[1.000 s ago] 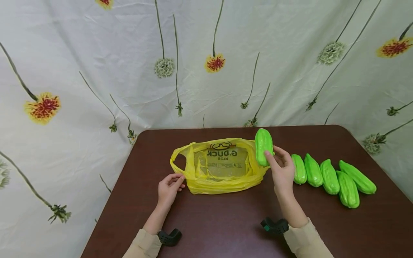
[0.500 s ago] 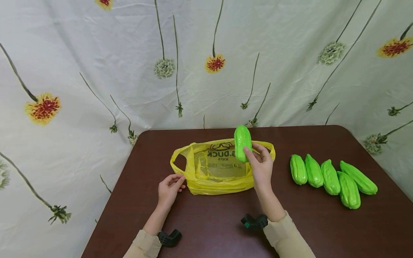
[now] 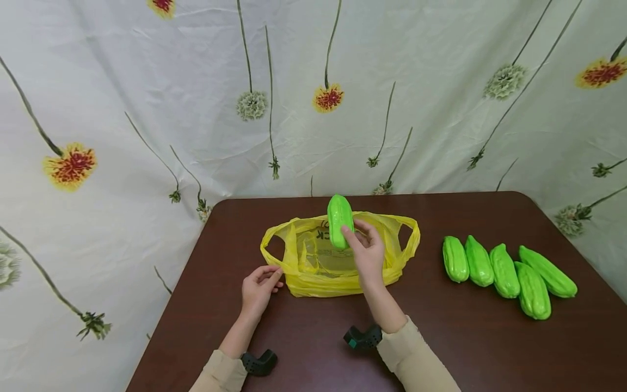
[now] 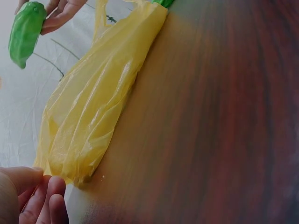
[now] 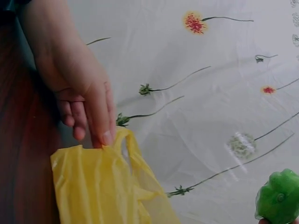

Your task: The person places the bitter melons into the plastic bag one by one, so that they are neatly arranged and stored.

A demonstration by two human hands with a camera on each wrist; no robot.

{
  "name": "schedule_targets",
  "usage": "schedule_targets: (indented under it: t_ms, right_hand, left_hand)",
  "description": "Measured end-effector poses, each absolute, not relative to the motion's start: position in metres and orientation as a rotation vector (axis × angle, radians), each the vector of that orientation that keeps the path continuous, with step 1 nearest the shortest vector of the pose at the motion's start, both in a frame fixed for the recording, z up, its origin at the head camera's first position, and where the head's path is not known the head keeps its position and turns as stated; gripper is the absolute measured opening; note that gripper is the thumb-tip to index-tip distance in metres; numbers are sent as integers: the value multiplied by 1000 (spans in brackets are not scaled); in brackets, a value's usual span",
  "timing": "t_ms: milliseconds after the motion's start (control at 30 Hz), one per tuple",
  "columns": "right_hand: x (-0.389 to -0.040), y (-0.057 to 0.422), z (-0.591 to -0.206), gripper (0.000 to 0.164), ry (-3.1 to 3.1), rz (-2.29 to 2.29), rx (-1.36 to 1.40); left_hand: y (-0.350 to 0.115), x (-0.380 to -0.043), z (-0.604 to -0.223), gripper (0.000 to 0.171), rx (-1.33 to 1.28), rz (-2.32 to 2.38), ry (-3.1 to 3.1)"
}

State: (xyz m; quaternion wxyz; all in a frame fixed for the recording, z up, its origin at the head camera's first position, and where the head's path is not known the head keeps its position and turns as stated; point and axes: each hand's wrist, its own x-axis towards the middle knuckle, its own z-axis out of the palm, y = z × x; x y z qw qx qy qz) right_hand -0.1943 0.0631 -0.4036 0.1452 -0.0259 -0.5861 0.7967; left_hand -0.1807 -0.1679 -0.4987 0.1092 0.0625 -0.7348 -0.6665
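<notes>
My right hand (image 3: pixel 368 251) holds a bright green, ribbed gourd (image 3: pixel 340 222) upright above the mouth of a yellow plastic bag (image 3: pixel 323 284). Thumb and fingers grip its lower right side. The bag lies on the table with its mouth spread and its handle loops to either side; printed letters inside are partly hidden behind the gourd and hand. At the bag's left front corner, my left hand (image 3: pixel 259 288) pinches the rim between thumb and finger. The left wrist view shows this pinch on the plastic (image 4: pixel 88 116), with the held gourd (image 4: pixel 27 35) apart from the bag.
Several similar green gourds (image 3: pixel 504 270) lie in a loose row on the right side of the dark brown table (image 3: pixel 313 337). Behind the table's far edge hangs a white cloth (image 3: pixel 206 98) printed with flowers. Each wrist wears a black device (image 3: pixel 259 363).
My right hand has carried the gourd leftward, from the bag's right end to above its middle. The left hand has stayed at the bag's left corner.
</notes>
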Motion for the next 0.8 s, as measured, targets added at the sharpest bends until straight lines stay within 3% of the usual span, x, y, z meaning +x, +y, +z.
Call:
schedule_targets:
  t_ms: [800]
  right_hand:
    - [-199, 39, -438, 42, -1787, 2397, -30]
  left_hand:
    - [-168, -181, -501, 23, 179, -1970, -2151]
